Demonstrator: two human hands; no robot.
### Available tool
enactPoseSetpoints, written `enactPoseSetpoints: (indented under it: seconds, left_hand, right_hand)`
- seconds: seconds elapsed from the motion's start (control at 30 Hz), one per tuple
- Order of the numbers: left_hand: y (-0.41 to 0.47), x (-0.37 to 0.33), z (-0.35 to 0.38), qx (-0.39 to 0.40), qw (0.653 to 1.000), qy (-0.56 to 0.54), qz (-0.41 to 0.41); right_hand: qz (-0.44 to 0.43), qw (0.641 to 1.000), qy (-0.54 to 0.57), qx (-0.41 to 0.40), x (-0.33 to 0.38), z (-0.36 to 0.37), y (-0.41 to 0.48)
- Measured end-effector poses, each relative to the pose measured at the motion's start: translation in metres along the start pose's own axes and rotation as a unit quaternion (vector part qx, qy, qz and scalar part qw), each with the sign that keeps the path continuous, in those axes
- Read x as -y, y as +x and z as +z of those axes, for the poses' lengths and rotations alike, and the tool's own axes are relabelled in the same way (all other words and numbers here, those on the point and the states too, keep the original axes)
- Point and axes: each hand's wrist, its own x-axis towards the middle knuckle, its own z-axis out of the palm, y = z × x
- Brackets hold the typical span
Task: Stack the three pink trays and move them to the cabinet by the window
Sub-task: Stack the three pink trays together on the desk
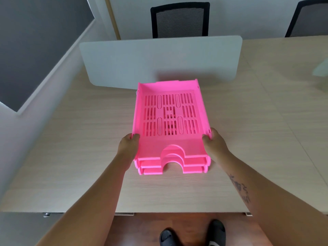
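Three bright pink slotted trays sit nested in one stack (170, 144) in the middle of the view, over the light wooden desk (79, 148). Their notched front edges face me, stepped one below the other. My left hand (128, 148) grips the stack's left side wall near the front, thumb over the rim. My right hand (213, 146) grips the right side wall the same way. Whether the stack rests on the desk or hangs just above it, I cannot tell.
A white divider panel (159, 63) stands upright on the desk just behind the stack. Two black mesh chairs (180, 20) are beyond it. A grey wall panel (35, 41) is at the left. The desk's front edge and my feet (192, 235) are below.
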Motion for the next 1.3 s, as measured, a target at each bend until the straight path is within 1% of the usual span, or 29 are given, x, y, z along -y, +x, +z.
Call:
enactPoseSetpoints:
  seconds: [0.13,0.3,0.43,0.63,0.73,0.93,1.03,1.3]
  left_hand:
    - [0.003,-0.002,-0.002,0.010,1.000,0.017,-0.009]
    - [0.004,-0.007,-0.005,0.031,0.999,-0.005,-0.006]
    - [0.005,-0.005,-0.005,0.022,1.000,-0.014,-0.006]
    - [0.004,0.006,-0.009,0.025,0.999,0.045,-0.009]
    - [0.004,0.005,-0.010,0.027,0.999,0.033,-0.007]
    - [0.002,-0.001,-0.005,0.050,0.998,-0.032,-0.015]
    - [0.001,0.004,-0.004,0.054,0.998,-0.029,-0.014]
    - [0.008,-0.002,-0.001,0.036,0.999,-0.026,-0.002]
  right_hand:
    - [0.047,0.999,0.014,0.005,0.001,0.003,0.000]
    - [0.065,0.997,0.012,0.027,0.007,-0.001,0.005]
    - [0.047,0.998,-0.002,0.028,0.006,-0.002,0.003]
    - [0.038,0.999,-0.011,0.012,-0.001,0.003,-0.004]
    - [0.036,0.999,-0.008,0.011,0.001,0.007,-0.001]
    - [0.045,0.999,0.021,-0.019,0.005,0.005,0.002]
    - [0.048,0.999,0.019,-0.018,0.003,0.003,0.002]
    - [0.057,0.998,0.030,-0.026,0.009,0.006,0.009]
